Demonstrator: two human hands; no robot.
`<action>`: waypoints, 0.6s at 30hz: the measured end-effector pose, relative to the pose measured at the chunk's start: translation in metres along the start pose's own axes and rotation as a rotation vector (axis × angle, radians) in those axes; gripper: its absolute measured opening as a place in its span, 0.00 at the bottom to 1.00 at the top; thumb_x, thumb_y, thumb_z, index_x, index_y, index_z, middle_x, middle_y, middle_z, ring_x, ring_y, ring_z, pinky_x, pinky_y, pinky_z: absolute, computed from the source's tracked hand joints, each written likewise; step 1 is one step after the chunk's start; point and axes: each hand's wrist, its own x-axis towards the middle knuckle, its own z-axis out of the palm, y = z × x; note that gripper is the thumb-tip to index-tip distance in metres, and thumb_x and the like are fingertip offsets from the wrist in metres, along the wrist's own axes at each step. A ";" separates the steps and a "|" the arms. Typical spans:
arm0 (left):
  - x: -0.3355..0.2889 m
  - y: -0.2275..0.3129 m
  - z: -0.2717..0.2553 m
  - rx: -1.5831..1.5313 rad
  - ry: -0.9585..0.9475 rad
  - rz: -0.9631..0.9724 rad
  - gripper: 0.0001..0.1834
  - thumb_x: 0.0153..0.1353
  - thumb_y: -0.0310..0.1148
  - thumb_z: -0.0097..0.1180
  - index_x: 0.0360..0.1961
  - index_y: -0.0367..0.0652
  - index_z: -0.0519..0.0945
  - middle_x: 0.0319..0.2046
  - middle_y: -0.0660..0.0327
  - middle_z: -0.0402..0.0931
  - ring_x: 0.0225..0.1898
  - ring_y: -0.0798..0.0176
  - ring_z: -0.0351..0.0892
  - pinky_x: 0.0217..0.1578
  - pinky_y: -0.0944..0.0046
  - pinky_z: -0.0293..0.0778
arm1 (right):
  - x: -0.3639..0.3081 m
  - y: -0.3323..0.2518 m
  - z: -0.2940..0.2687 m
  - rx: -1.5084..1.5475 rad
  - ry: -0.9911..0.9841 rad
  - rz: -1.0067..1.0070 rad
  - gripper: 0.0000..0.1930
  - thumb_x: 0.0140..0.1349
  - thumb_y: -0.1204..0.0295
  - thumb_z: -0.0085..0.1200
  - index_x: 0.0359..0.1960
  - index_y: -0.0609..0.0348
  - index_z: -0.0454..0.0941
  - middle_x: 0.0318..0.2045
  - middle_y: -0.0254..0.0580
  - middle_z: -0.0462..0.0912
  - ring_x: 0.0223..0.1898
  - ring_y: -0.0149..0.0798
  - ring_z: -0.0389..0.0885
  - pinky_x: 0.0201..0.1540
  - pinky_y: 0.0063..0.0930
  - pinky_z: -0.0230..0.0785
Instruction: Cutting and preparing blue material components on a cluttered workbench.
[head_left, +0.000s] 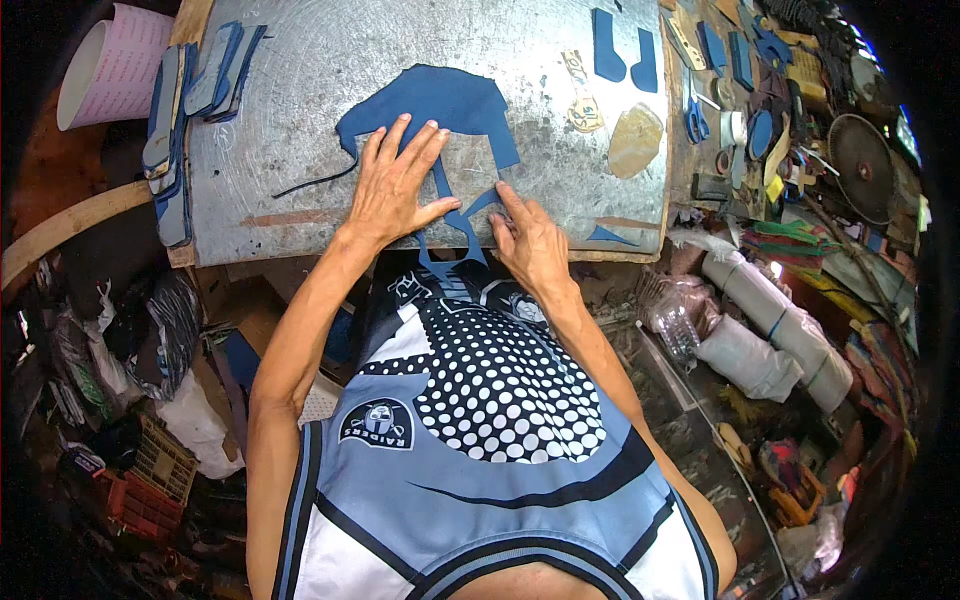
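A blue sheet of flexible material [430,97] lies on the scratched metal tabletop [320,60], with narrow cut-out strips running toward me. My left hand [395,185] presses flat on its near edge, fingers spread. A thin dark strip [315,180] trails from the sheet's left side. Beside the right-hand strips is my right hand [532,240], its index finger stretched out to touch the blue edge and its thumb apart. No tool shows in it, and its other fingers curl partly out of sight. Blue offcut loops [455,252] hang over the table's front edge by my lap.
Stacked blue cut pieces [172,150] sit along the left edge. Two blue pieces [608,48], a card template [580,92] and a flat stone [636,140] lie at right. Beyond are blue-handled scissors [696,120] and a round blade [862,168]. Wrapped rolls [775,305] crowd the floor.
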 end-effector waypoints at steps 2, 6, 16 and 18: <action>0.001 -0.001 -0.003 0.004 -0.021 0.012 0.50 0.46 0.58 0.70 0.67 0.46 0.67 0.69 0.57 0.62 0.72 0.45 0.52 0.69 0.40 0.48 | -0.004 -0.001 -0.001 -0.032 -0.043 0.025 0.23 0.62 0.65 0.57 0.60 0.51 0.75 0.31 0.53 0.79 0.31 0.57 0.81 0.34 0.48 0.74; 0.002 -0.002 -0.006 0.003 -0.058 0.050 0.46 0.47 0.57 0.70 0.64 0.46 0.71 0.69 0.58 0.63 0.72 0.45 0.52 0.69 0.40 0.49 | -0.008 0.002 0.001 0.033 -0.032 0.018 0.23 0.63 0.65 0.57 0.60 0.49 0.75 0.31 0.52 0.79 0.31 0.56 0.82 0.35 0.47 0.74; 0.000 -0.006 -0.003 -0.018 -0.036 0.104 0.42 0.46 0.58 0.70 0.60 0.46 0.76 0.69 0.58 0.62 0.72 0.43 0.51 0.69 0.38 0.49 | -0.013 0.005 0.006 0.072 0.040 0.009 0.22 0.62 0.67 0.58 0.59 0.49 0.76 0.30 0.51 0.79 0.31 0.55 0.82 0.35 0.47 0.74; 0.000 -0.006 -0.003 -0.027 -0.038 0.106 0.41 0.46 0.58 0.70 0.59 0.46 0.76 0.69 0.58 0.62 0.72 0.44 0.51 0.69 0.37 0.48 | -0.015 0.005 0.007 0.076 0.051 0.009 0.22 0.62 0.67 0.58 0.59 0.49 0.76 0.30 0.52 0.79 0.31 0.55 0.82 0.35 0.47 0.74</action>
